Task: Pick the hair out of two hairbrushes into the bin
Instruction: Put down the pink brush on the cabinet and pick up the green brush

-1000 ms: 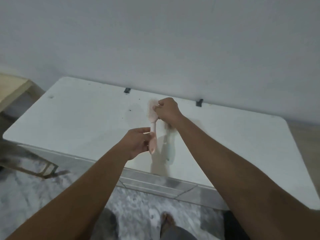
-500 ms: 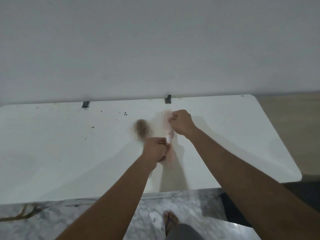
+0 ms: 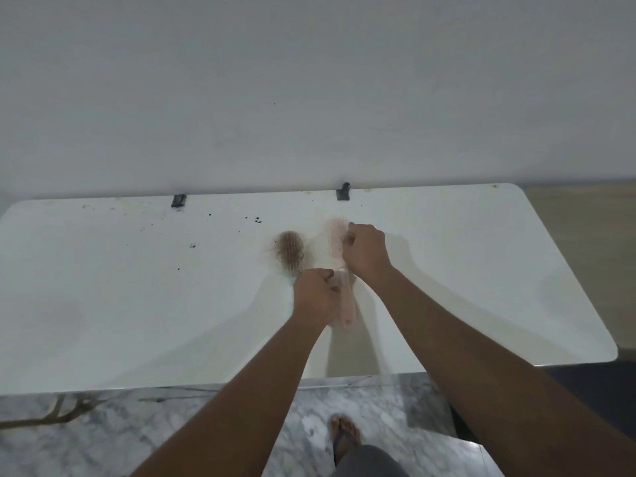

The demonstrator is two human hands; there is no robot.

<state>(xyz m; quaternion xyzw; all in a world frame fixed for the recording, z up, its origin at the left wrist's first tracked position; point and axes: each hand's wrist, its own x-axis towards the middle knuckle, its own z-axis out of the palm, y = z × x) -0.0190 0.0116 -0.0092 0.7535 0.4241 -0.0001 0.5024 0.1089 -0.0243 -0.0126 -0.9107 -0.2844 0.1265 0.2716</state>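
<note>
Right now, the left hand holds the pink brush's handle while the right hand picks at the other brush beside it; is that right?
No: the head view shows the right hand picking at the head of the pink brush, whose handle the left hand holds; the other brush lies beside it.

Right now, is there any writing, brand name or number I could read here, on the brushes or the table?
None: no word, brand, number or sign can be read.
The pink hairbrush, gripped by the left hand while the right hand pinches at its bristles: no marking shows.
The brown hairbrush lying on the table: none.
The table itself: only dark specks.
The two dark clips at its far edge: blank.
</note>
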